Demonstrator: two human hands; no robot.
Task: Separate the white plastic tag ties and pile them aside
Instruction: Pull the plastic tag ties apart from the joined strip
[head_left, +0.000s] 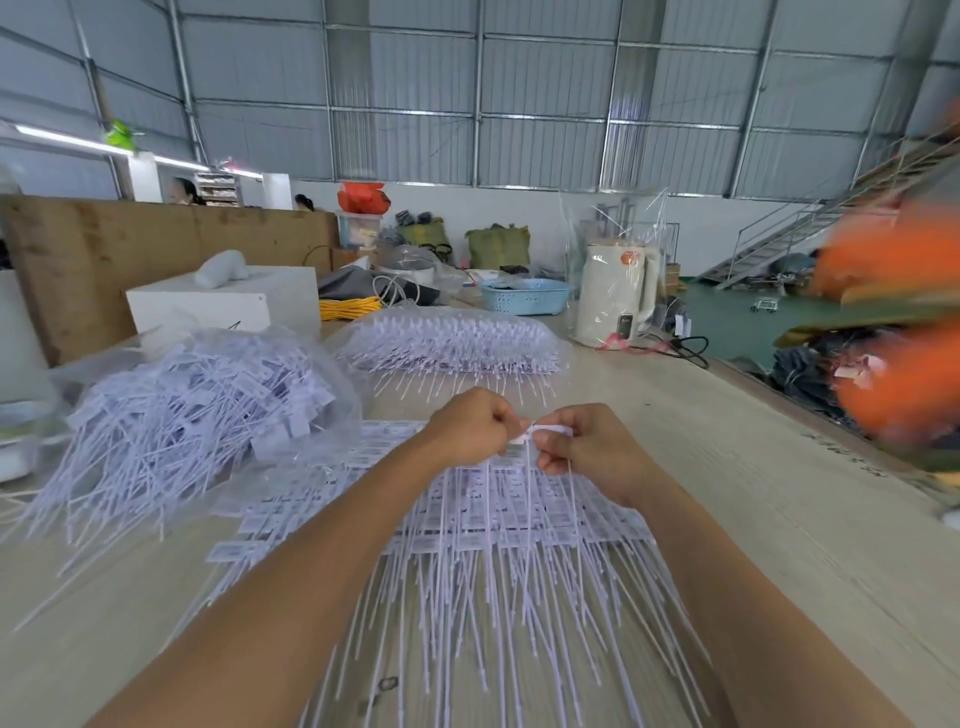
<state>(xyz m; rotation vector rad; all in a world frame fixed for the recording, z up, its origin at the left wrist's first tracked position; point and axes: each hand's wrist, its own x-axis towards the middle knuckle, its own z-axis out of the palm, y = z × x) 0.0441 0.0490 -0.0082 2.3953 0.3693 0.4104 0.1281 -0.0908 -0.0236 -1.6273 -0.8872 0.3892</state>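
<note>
A joined strip of white tag ties (524, 441) is held up above the table between both hands. My left hand (470, 426) pinches its left end, and my right hand (592, 447) pinches the tag at the right; the long tails hang down toward me. Beneath the hands lies a flat layer of unseparated tag ties (493, 530), labels in rows and tails pointing at me. To the left, a loose pile of separated tag ties (176, 415) sits on a clear plastic bag.
Another bundle of tag ties in a clear bag (452, 338) lies beyond the hands. A white box (223, 301), a blue basket (524, 296) and a wrapped white kettle (618, 296) stand further back. The table edge (810, 415) runs along the right.
</note>
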